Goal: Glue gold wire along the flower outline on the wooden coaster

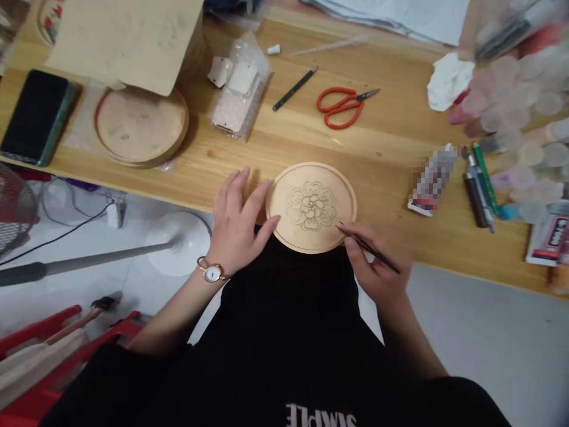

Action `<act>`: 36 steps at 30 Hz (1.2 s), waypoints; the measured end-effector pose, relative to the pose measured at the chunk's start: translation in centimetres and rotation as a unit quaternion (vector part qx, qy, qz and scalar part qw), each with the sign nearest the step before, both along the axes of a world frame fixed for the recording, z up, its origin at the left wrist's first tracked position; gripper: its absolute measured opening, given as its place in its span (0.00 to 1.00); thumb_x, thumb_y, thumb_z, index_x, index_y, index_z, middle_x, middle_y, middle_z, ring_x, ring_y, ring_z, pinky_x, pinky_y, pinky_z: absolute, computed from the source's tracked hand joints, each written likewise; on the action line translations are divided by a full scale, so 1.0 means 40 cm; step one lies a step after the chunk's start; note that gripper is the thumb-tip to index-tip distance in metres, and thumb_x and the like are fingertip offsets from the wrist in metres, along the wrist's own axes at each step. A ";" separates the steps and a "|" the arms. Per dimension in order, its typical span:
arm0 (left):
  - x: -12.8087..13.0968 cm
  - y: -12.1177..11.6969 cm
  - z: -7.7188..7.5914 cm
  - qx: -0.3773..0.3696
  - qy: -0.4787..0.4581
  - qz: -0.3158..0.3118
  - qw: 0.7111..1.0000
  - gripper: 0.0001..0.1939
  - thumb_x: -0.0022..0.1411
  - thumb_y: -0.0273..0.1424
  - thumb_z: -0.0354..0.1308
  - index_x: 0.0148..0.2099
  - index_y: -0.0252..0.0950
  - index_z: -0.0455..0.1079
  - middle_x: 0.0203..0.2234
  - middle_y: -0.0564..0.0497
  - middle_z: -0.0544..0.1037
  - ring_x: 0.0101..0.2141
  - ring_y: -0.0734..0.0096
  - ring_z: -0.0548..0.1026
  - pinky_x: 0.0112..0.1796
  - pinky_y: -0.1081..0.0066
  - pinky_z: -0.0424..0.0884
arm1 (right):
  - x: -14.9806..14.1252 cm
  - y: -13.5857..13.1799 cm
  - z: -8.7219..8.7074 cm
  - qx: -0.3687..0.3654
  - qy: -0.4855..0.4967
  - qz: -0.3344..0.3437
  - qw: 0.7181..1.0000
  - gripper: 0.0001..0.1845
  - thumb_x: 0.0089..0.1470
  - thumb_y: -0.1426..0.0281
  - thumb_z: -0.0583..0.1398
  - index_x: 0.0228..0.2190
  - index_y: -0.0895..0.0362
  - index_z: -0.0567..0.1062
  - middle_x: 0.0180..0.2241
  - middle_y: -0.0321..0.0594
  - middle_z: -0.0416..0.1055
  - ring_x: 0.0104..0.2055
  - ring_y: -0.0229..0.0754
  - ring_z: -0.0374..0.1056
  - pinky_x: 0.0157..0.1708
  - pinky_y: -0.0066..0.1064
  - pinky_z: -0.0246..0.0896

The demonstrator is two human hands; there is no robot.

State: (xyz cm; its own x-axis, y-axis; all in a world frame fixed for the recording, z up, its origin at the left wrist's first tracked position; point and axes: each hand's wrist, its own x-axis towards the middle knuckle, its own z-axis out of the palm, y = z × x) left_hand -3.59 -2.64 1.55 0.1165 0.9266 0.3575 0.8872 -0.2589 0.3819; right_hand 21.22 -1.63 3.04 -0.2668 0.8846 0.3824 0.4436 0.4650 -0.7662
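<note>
A round wooden plate [288, 188] with a pencilled flower drawn in its middle lies at the near edge of the wooden table [391, 136]. My left hand [237, 222], with a watch on the wrist, rests flat with fingers spread against the plate's left rim. My right hand [376, 267] pinches a thin dark pen or brush [367, 249], its tip at the plate's lower right, beside the flower.
Red scissors [342, 105] and a green pencil [294, 89] lie behind the plate. A second wooden plate [141, 127], a phone [38, 115] and a bubble-wrap packet [240, 89] sit at left. Markers [480, 184] and tubes crowd the right. A fan base [180, 243] stands on the floor.
</note>
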 end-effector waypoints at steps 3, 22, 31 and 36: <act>0.028 -0.016 0.010 0.029 -0.006 -0.027 0.999 0.25 0.63 0.38 0.58 0.60 0.39 0.61 0.57 0.38 0.66 0.58 0.48 0.64 0.55 0.47 0.63 | -0.016 -0.030 0.010 -0.012 0.005 -0.041 0.999 0.17 0.50 0.79 0.62 0.42 0.51 0.77 0.37 0.37 0.77 0.38 0.41 0.74 0.39 0.36 0.71; 0.055 -0.026 0.006 0.052 0.085 -0.156 0.983 0.30 0.63 0.51 0.53 0.55 0.31 0.67 0.48 0.41 0.76 0.47 0.55 0.71 0.46 0.59 0.65 | -0.108 -0.063 0.019 -0.036 -0.033 -0.126 0.991 0.09 0.53 0.76 0.62 0.38 0.55 0.76 0.33 0.35 0.77 0.33 0.34 0.73 0.35 0.27 0.71; 0.035 0.001 0.004 0.051 0.108 -0.206 0.971 0.28 0.62 0.52 0.53 0.54 0.35 0.70 0.48 0.40 0.75 0.47 0.54 0.70 0.44 0.60 0.65 | -0.108 -0.060 0.020 -0.011 -0.052 -0.150 0.987 0.10 0.54 0.77 0.61 0.40 0.57 0.75 0.34 0.35 0.77 0.35 0.35 0.73 0.37 0.27 0.70; 0.030 0.007 0.003 0.051 0.108 -0.215 0.969 0.28 0.62 0.51 0.53 0.54 0.35 0.70 0.48 0.39 0.75 0.47 0.53 0.70 0.44 0.59 0.65 | -0.099 -0.048 0.009 0.026 -0.076 -0.098 0.992 0.14 0.56 0.79 0.58 0.43 0.55 0.74 0.38 0.36 0.77 0.40 0.38 0.73 0.40 0.32 0.69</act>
